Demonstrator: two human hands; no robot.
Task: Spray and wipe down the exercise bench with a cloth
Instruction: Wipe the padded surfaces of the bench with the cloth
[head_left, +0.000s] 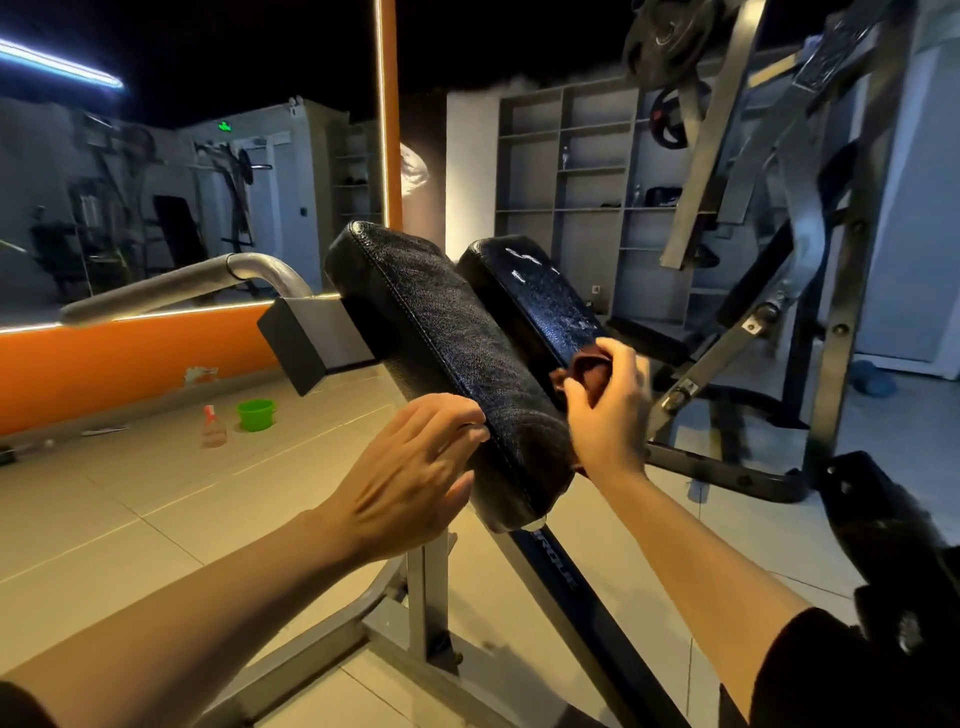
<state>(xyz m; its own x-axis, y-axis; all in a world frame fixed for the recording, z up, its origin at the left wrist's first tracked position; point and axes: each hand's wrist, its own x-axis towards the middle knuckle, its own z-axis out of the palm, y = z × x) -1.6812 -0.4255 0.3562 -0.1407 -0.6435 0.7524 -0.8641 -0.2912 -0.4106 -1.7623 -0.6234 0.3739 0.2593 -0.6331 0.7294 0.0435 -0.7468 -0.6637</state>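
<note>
Wiping step: right hand (605, 402) fingers clamped on cloth (584, 371), seemingly against far pad (535, 296). Left hand (410, 467) fingers straight, steadying near pad (441, 353). Next: stroke upward over wet streaks.

Two black pads (441, 343) (540, 301), one cloth (584, 371), one spray bottle (213, 428), one green bucket (255, 414).

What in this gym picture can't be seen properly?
Head view, the only one:
- Cloth: mostly hidden inside the right hand.
- Right pad: lower end covered by that hand and the left pad.
- Left hand: fingers curl over the pad edge, tips hidden.
- Spray bottle: far off on the floor, blurred, label unreadable.
- Frame lettering: dim.
</note>
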